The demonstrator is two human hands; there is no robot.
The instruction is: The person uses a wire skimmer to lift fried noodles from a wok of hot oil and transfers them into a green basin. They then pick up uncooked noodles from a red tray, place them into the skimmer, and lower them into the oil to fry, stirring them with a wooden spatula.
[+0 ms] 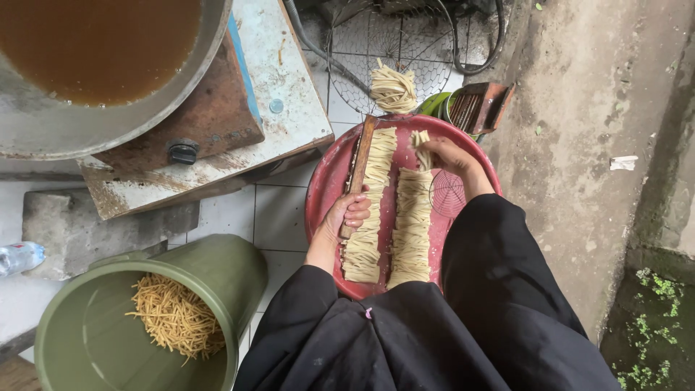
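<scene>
A round red tray lies in front of my lap with two long rows of pale dough strips on it. My left hand grips a long wooden stick that lies along the left row. My right hand pinches a small bundle of strips at the far end of the right row. A wire mesh basket stands beyond the tray with one bundle of strips in it.
A large metal wok of brown oil sits on a worn stove at the upper left. A green bucket holding fried yellow sticks stands at the lower left. A concrete wall runs along the right.
</scene>
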